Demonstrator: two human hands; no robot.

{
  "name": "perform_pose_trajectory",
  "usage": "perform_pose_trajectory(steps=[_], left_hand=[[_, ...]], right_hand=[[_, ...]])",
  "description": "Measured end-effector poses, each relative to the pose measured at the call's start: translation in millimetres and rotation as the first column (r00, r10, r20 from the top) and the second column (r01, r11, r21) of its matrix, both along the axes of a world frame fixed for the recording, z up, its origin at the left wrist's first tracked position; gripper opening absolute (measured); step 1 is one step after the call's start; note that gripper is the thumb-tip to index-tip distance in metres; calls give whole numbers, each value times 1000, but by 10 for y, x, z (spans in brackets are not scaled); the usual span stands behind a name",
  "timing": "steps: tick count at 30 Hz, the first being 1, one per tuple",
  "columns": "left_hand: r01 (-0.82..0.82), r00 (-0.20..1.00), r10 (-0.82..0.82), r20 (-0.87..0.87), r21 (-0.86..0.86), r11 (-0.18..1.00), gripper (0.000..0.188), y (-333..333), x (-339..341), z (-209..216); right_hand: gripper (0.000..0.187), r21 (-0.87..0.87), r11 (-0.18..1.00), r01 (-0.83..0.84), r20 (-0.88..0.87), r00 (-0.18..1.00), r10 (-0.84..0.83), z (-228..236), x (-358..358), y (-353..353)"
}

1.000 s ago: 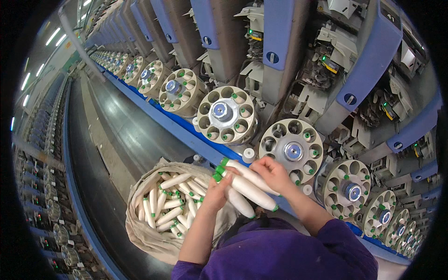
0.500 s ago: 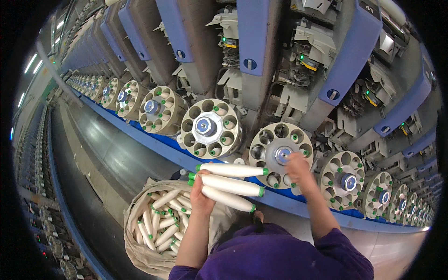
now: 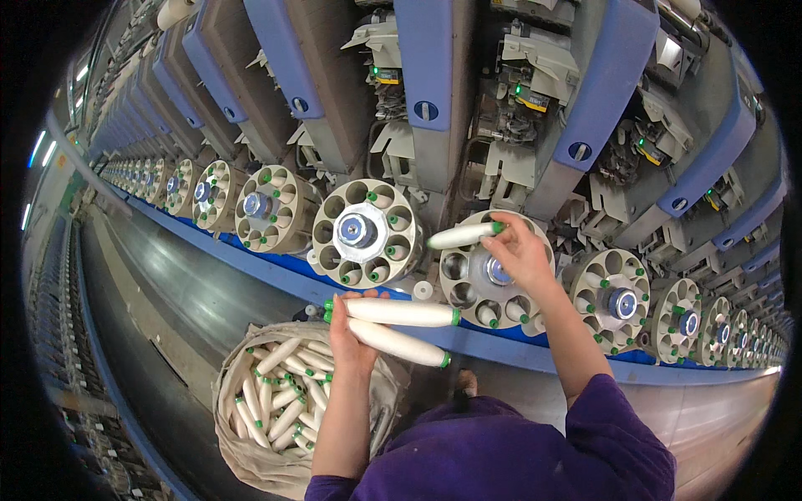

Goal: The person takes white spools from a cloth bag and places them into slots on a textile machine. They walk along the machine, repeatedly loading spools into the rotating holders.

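Note:
My right hand [image 3: 520, 253] pinches one white yarn bobbin [image 3: 459, 235] by its green end. That bobbin lies sideways in front of the upper left of a round bobbin magazine [image 3: 451, 311], which has a blue and silver hub [image 3: 499, 271]. Bobbins with green tips sit in several of its lower pockets; my hand and wrist hide part of its right side. Lower and to the left, my left hand [image 3: 351, 334] is closed round the ends of two white bobbins, an upper one [image 3: 403, 313] and a lower one [image 3: 399, 343], both pointing right.
A cloth sack [image 3: 230, 367] full of loose bobbins stands below my left forearm. Another partly filled magazine [image 3: 330, 209] is on the left, and a fuller one [image 3: 585, 313] on the right. Blue-panelled winding units [image 3: 428, 67] rise behind. A blue rail [image 3: 518, 344] runs along the front.
My right hand has moved up from the magazine's right side and now holds a bobbin. The left hand shows two bobbins instead of three. The view has shifted slightly.

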State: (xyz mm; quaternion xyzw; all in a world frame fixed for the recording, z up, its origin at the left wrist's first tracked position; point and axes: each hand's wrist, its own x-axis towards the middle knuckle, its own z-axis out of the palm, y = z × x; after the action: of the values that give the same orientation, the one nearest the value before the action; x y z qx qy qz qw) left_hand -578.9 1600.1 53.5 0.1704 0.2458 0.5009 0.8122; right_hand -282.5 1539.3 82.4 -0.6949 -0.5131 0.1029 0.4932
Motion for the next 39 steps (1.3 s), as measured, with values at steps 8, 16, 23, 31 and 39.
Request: perform_pose_trajectory(steps=[8,16,23,31,39], left_hand=[[-116,991,114,-67,-21,993,37,-29,48,-7],[-146,989,144,-37,-50,988,34,-216,-238,-555],[-83,950,-3,-311,-262,962,33,-859,-412,-1906],[200,721,-504,-474,-554,808,19,-2443,-468,-4014],[310,844,-443,-301,-399,863,23,-2361,-251,-3843]], right_hand=[[17,-81,990,-119,-167,980,104,-284,-233,168],[25,-390,539,-747,-795,569,212,-1043,-546,-598],[37,-693,602,-397,-460,886,55,-3688,-399,-662],[53,-861,505,67,57,998,-36,-6524,992,-48],[78,-788,615,23,142,979,145,-5971,426,-451]])
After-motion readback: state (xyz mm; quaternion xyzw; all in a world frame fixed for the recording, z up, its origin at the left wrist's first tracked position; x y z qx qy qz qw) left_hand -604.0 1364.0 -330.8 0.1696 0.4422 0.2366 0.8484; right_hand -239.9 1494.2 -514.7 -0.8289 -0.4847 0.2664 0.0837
